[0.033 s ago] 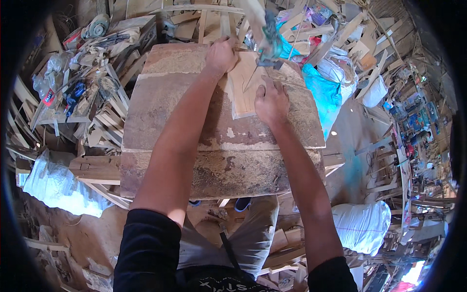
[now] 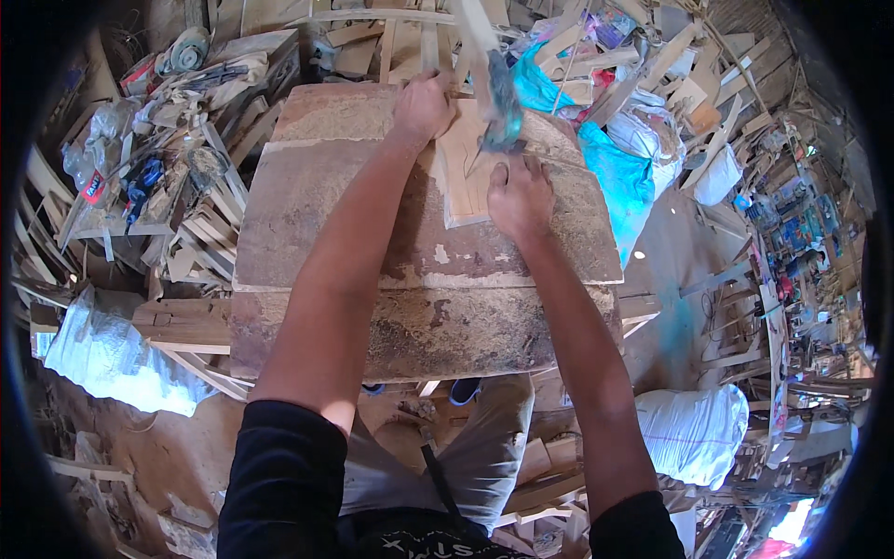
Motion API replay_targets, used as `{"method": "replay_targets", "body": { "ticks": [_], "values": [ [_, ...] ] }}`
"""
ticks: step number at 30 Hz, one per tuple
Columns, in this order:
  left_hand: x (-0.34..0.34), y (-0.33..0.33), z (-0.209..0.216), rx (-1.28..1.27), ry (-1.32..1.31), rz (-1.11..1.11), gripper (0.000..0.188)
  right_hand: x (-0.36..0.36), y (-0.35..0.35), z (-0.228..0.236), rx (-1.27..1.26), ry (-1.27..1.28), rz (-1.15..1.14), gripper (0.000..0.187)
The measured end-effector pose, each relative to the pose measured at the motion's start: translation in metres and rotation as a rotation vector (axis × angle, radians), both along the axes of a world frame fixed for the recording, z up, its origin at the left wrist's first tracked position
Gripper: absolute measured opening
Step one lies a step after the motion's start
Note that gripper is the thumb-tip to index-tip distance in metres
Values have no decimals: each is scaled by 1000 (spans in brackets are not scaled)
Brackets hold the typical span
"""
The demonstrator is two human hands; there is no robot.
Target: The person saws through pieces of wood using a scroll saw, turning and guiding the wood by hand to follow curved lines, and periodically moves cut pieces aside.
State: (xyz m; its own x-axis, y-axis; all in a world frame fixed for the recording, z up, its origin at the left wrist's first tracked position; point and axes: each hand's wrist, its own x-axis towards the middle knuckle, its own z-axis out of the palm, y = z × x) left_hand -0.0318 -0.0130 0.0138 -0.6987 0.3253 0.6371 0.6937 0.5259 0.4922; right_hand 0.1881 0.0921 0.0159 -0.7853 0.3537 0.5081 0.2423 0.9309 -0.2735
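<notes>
Wood bd. [image 2: 454, 194] lies on worktable [image 2: 289, 200], 1 o'clock. L. hand [image 2: 424, 108] at bd. 10, R. hand [image 2: 521, 197] at 4, fingers bent; grip unconfirmed. Blurred tool [image 2: 504, 107] at 1. Dark lines [image 2: 468, 168]: cut/drawn unclear; bd. appears unseparated, est. part-done.

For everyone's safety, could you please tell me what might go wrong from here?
The blurred greenish tool appears close to the right grip, which might get nicked. The pale board seems steadied only by that and the left grip, so it could shift if either slackens.
</notes>
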Motion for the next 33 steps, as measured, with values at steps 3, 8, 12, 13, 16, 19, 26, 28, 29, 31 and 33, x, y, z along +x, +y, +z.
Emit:
{"method": "replay_targets", "body": {
  "ticks": [3, 8, 12, 13, 16, 19, 26, 28, 29, 31, 33],
  "values": [
    [0, 1, 1, -11, -7, 8, 36, -3, 3, -5, 27, 29, -8, 40],
    [0, 2, 3, -35, -14, 21, 36, -6, 6, -7, 52, -46, -51, 39],
    [-6, 1, 2, -22, -11, 9, 36, -5, 1, -3, 39, -12, -36, 40],
    [-5, 2, 2, -37, -19, 23, 36, -5, 1, -3, 26, 5, -29, 41],
    [-1, 6, 6, -76, -47, 41, 38, -4, 3, -2, 1, 3, -33, 42],
    [-2, 6, 5, -83, -89, 34, 41, -1, 1, 4, -8, -56, -49, 44],
    [37, 7, -27, -169, -166, 302, 66, -7, -5, 3, -33, -112, -59, 48],
    [71, -3, -23, -234, -277, 163, 68, -2, -4, 10, -52, -169, -72, 50],
    [83, -8, -21, -248, -288, 110, 66, 0, -5, 12, -62, -198, -75, 51],
    [94, -18, -12, -243, -298, 50, 63, -3, -6, 14, -55, -182, -80, 51],
    [96, -24, -6, -209, -289, 18, 58, -3, -7, 14, -44, -163, -75, 50]
  ]
}}
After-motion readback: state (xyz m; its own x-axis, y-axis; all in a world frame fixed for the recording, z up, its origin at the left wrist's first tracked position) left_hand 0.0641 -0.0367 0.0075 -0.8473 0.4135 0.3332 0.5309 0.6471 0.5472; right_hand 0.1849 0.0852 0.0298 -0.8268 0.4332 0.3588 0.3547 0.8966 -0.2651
